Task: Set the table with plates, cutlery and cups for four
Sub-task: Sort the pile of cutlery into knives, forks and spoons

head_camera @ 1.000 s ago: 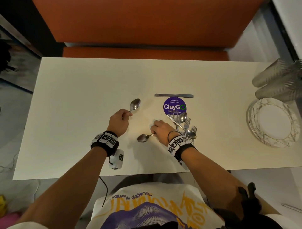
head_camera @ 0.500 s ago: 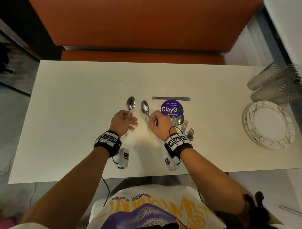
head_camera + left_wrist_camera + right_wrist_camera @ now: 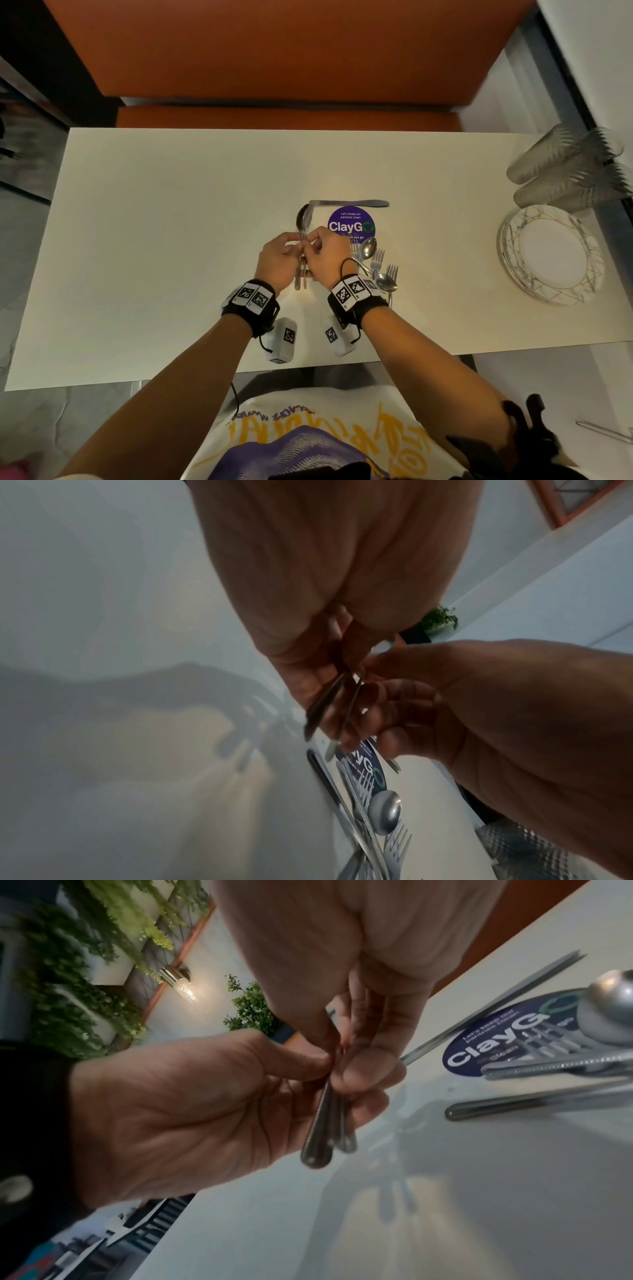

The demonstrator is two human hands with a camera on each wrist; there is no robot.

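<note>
Two metal spoons (image 3: 302, 222) are held side by side above the middle of the white table (image 3: 164, 240), bowls pointing away from me. My left hand (image 3: 297, 240) pinches their handles from the left and my right hand (image 3: 313, 241) pinches them from the right. In the left wrist view the handles (image 3: 325, 707) stick out below both sets of fingers. The right wrist view shows the handle ends (image 3: 323, 1142) together, between the left hand's thumb and fingers. A stack of plates (image 3: 507, 246) and several clear cups (image 3: 561, 168) lying on their sides sit at the table's right end.
A loose pile of forks and spoons (image 3: 376, 263) lies just right of my right hand, partly on a purple round sticker (image 3: 351, 226). A knife (image 3: 352, 204) lies crosswise behind the sticker. An orange bench (image 3: 287, 116) runs along the far edge.
The right hand lifted its spoon, turned it bowl-forward and moved it left. Both hands have come together, so the two spoons now lie side by side in a shared pinch.
</note>
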